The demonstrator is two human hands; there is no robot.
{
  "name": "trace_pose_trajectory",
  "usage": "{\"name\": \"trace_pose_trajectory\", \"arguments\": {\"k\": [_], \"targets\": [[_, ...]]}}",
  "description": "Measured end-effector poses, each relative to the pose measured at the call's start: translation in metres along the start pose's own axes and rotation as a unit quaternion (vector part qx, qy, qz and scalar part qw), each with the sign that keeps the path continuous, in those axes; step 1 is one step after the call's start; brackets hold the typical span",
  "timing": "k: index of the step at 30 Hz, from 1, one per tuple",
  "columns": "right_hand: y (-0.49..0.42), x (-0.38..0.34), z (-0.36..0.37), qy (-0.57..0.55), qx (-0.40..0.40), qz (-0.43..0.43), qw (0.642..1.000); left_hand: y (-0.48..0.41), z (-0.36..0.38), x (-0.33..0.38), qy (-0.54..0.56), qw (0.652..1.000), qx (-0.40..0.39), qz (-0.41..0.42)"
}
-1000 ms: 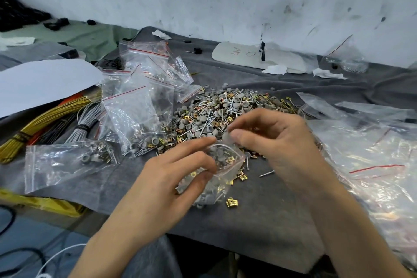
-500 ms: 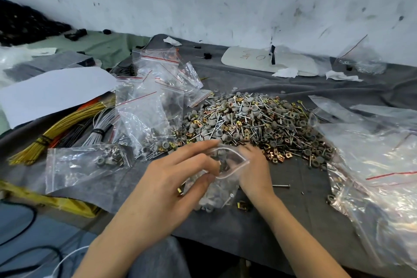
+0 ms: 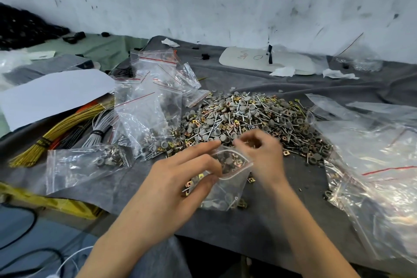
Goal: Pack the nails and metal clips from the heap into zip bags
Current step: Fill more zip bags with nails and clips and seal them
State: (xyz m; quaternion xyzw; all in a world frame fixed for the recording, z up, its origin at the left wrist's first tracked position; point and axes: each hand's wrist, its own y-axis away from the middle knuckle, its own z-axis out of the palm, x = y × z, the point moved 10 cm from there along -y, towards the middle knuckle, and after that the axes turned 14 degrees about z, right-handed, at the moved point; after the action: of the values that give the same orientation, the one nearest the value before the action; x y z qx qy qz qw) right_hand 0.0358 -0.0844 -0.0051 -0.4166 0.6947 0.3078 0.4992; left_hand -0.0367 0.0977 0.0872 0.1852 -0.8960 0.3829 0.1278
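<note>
One heap [image 3: 259, 117], left hand [image 3: 178, 185] fingers pinching one zip bag [image 3: 228, 189], right hand [image 3: 264, 156] fingers curled, hold cannot tell

Glossy clear plastic zip bag [image 3: 228, 184]; matt grey cloth [image 3: 282, 214]; metal heap [image 3: 255, 119].

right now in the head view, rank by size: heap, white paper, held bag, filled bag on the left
1. heap
2. white paper
3. filled bag
4. held bag, partly covered by the left hand, so 3 versus 4 is unsure
</note>
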Motion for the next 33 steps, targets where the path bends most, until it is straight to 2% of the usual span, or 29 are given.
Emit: {"name": "trace_pose_trajectory", "arguments": {"k": [1,2,3,6,8,10,12,14,15,17,19,22,25,26,27,29,30,31,32,33], "targets": [[0.006,-0.012,-0.013,-0.111,-0.027,0.014,0.993,0.0,0.0,0.0,-0.003,1.0,0.001,0.002],[0.015,-0.03,-0.024,-0.173,-0.055,-0.002,0.983,-0.001,0.002,0.0,-0.003,1.0,0.003,0.003],[0.028,-0.053,-0.031,-0.178,-0.087,-0.041,0.979,-0.001,0.004,0.0,-0.003,1.0,0.003,0.004],[0.065,-0.096,-0.022,-0.031,-0.198,-0.136,0.97,-0.005,0.009,0.002,0.004,1.0,0.003,0.015],[0.073,-0.093,-0.016,0.029,-0.236,-0.131,0.963,-0.007,0.011,0.003,0.005,1.0,0.004,0.019],[0.06,-0.084,-0.035,-0.033,-0.179,-0.104,0.978,-0.008,0.012,0.002,0.012,1.0,0.007,0.015],[0.038,-0.065,-0.059,-0.091,-0.068,-0.072,0.991,-0.007,0.014,0.003,0.018,1.0,0.01,0.014],[0.018,-0.043,-0.047,0.002,-0.035,-0.046,0.998,-0.006,0.016,0.003,0.02,1.0,0.01,0.013],[0.01,-0.027,-0.027,0.063,-0.062,-0.028,0.996,-0.006,0.016,0.003,0.022,1.0,0.011,0.013],[0.004,0.005,0.02,0.205,-0.118,-0.034,0.971,-0.006,0.015,0.002,0.024,1.0,0.013,0.011],[0.004,0.028,0.048,0.329,-0.093,-0.086,0.936,-0.005,0.014,0.002,0.027,1.0,0.014,0.008],[0.002,0.032,0.052,0.36,-0.029,-0.123,0.924,-0.002,0.012,0.001,0.025,1.0,0.012,0.005],[0.002,0.025,0.054,0.441,-0.01,-0.163,0.883,-0.001,0.009,-0.001,0.02,1.0,0.015,0.002],[0.003,0.018,0.048,0.423,-0.006,-0.158,0.892,-0.001,0.009,-0.001,0.018,1.0,0.015,0.004],[0.005,0.008,0.036,0.365,0.005,-0.147,0.919,-0.001,0.009,0.0,0.017,1.0,0.014,0.006],[0.009,-0.011,-0.002,0.131,0.02,-0.067,0.989,-0.001,0.009,0.0,0.016,1.0,0.013,0.01],[0.012,-0.017,-0.019,-0.017,-0.004,-0.024,1.0,-0.002,0.01,0.001,0.017,1.0,0.014,0.009],[0.018,-0.027,-0.029,-0.142,-0.048,0.0,0.989,-0.002,0.01,0.0,0.017,1.0,0.016,0.008],[0.025,-0.04,-0.035,-0.201,-0.086,-0.004,0.976,-0.003,0.011,-0.001,0.016,1.0,0.016,0.006],[0.034,-0.054,-0.039,-0.187,-0.112,-0.028,0.976,-0.003,0.013,-0.002,0.015,1.0,0.015,0.005]]}}
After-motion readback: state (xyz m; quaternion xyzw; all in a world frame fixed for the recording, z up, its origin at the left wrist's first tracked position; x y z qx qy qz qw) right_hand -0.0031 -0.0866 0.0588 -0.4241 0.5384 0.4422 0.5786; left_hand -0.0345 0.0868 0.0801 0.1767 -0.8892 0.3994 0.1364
